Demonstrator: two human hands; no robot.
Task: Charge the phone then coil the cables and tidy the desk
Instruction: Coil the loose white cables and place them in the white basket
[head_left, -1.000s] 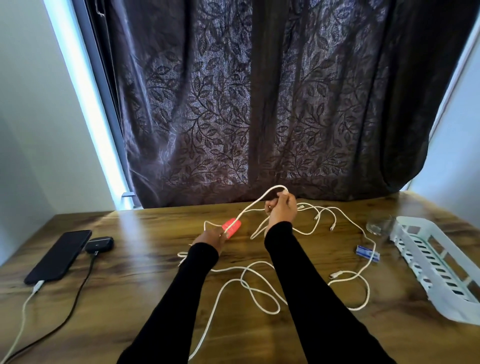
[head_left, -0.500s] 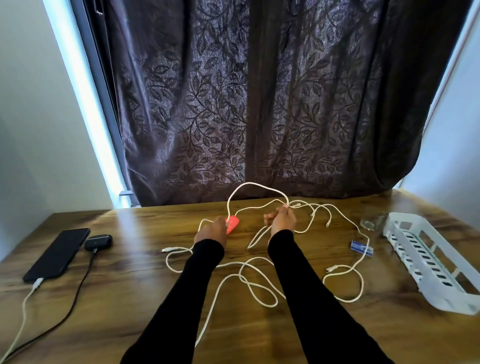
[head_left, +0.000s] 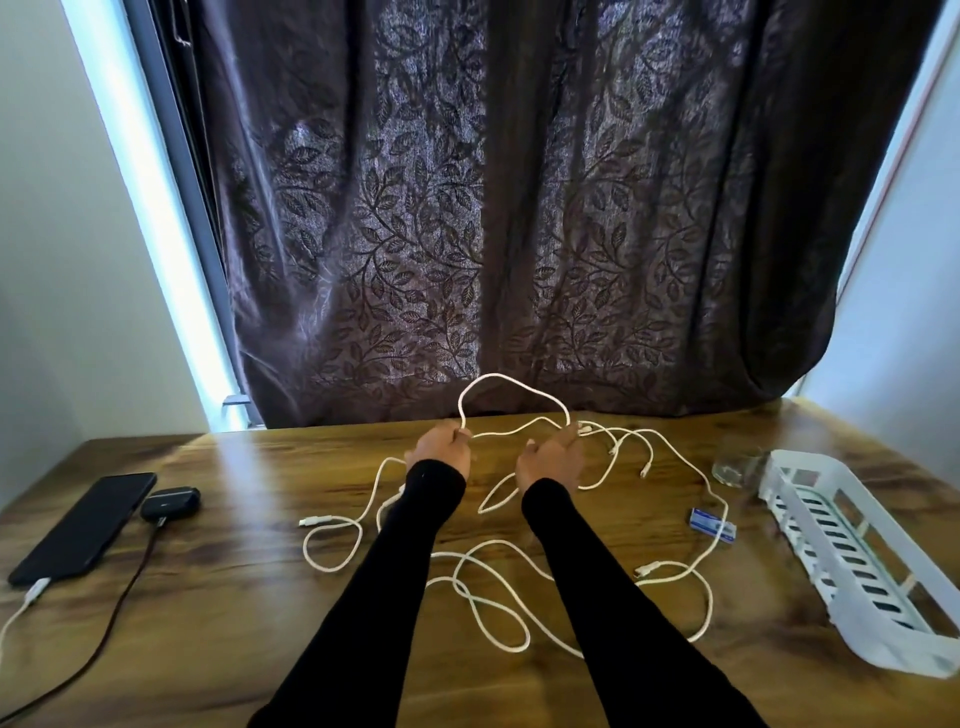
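Observation:
Several white cables (head_left: 483, 603) lie tangled across the middle of the wooden desk (head_left: 234, 623). My left hand (head_left: 441, 449) and my right hand (head_left: 553, 457) each pinch one end of a raised cable loop (head_left: 511, 387) that arches between them above the desk. The red thing seen before in my left hand is hidden. A black phone (head_left: 85, 525) lies at the far left with a white charging cable (head_left: 31, 595) plugged into its near end.
A small black case (head_left: 171, 501) with a dark cord (head_left: 124, 587) sits beside the phone. A white slotted tray (head_left: 852, 551) lies at the right, a clear glass (head_left: 735, 467) behind it and a small blue-and-white box (head_left: 714, 525) nearby. A dark curtain (head_left: 493, 234) hangs behind.
My hands have drawn apart and lowered slightly, widening the cable loop into an arch between them. The red item in my left hand is no longer visible.

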